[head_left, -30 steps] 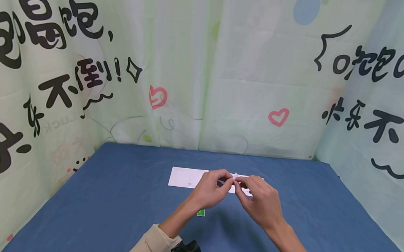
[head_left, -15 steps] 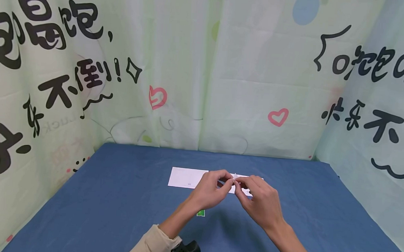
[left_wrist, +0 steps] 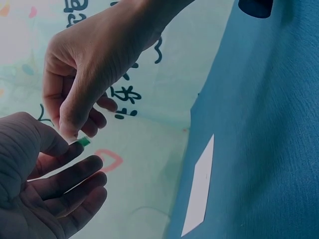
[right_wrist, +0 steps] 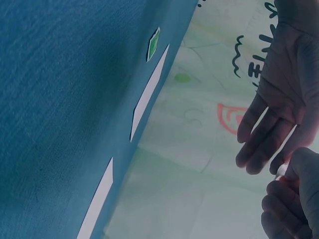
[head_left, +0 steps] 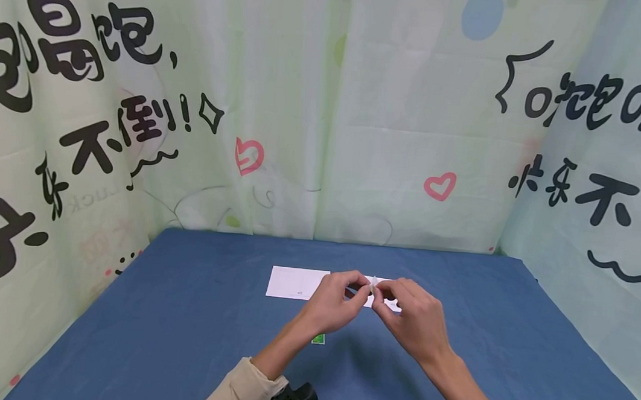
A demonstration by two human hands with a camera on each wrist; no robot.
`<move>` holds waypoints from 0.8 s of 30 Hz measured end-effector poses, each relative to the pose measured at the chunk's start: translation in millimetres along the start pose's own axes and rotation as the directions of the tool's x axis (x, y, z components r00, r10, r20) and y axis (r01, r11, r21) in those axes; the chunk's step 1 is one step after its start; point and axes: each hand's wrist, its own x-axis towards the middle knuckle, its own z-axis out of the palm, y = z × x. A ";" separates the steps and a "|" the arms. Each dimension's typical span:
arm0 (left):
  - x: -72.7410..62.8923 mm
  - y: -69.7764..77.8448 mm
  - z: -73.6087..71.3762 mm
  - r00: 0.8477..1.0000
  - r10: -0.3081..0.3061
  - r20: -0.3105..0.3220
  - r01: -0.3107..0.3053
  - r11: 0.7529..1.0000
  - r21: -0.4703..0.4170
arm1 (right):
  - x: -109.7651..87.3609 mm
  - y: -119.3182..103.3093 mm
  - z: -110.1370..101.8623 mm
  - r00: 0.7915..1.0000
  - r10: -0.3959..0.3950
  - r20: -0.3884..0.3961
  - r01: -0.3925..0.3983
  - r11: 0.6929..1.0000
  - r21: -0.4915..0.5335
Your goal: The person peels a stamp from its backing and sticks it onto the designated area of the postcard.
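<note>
Held up over the table, a small stamp-like sticker (head_left: pixel 373 281) is pinched between the fingertips of both hands. Its green face (left_wrist: pixel 83 142) shows in the left wrist view, while a pale bit (right_wrist: pixel 281 172) of it shows in the right wrist view. My left hand (head_left: pixel 337 300) grips it with thumb and index finger, other fingers loosely bent. From the other side, my right hand (head_left: pixel 412 316) pinches it with thumb and index finger. Fingertips hide most of the sticker. Behind the hands lie two white envelope-like papers, the left one (head_left: pixel 294 282) and the right one (right_wrist: pixel 97 206), partly covered.
Another small green stamp-like sticker (head_left: pixel 318 339) with a white border lies on the blue tablecloth (head_left: pixel 184 313), partly behind the left forearm. A printed curtain (head_left: pixel 282 101) hangs behind the table and along both sides.
Both hands stay in nearly the same place. The sticker between the fingertips has tilted slightly, and a little more of it shows. The head view has shifted a touch.
</note>
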 end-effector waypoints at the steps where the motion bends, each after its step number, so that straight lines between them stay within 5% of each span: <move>1: -0.2 -0.1 -0.2 1.000 0.001 -0.001 -0.001 1.000 0.002 | 0.1 0.0 -0.1 1.000 0.001 0.001 -0.001 1.000 0.000; 24: 0.8 -1.8 -2.8 1.000 0.015 -0.023 -0.014 1.000 0.001 | 2.2 2.7 -5.7 0.998 0.047 0.045 -0.045 0.998 -0.039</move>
